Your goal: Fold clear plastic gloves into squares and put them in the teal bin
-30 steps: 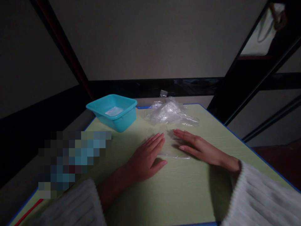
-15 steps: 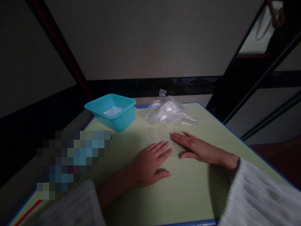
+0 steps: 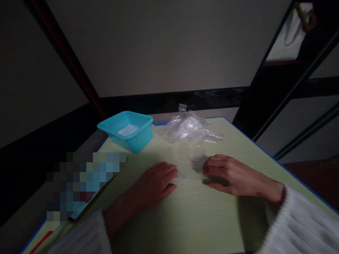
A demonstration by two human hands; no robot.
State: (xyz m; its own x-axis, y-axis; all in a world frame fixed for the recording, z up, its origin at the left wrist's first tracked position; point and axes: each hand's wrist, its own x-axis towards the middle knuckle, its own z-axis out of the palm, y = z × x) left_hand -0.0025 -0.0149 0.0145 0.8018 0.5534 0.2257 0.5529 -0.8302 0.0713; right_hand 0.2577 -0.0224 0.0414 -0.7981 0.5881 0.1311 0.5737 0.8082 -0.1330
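A flat, see-through plastic piece with rounded outlines lies on the pale green table in front of my hands; its exact kind is hard to make out. My left hand rests palm down at its near left edge, fingers stretched out and thumb apart. At the right edge, my right hand is slightly raised, with bent fingers and a gap between them and the thumb. Nothing shows in either hand. Just beyond lies a crumpled heap of clear plastic bags.
A turquoise plastic basket with a pale slip inside stands at the back left. A blurred-out flat object lies along the left edge, with a red stick-like thing near it. The table has blue edging; a wall stands behind.
Both hands have drawn apart and back from the clear plastic piece. My left hand has slid left; my right hand has moved right, lifting and bending its fingers.
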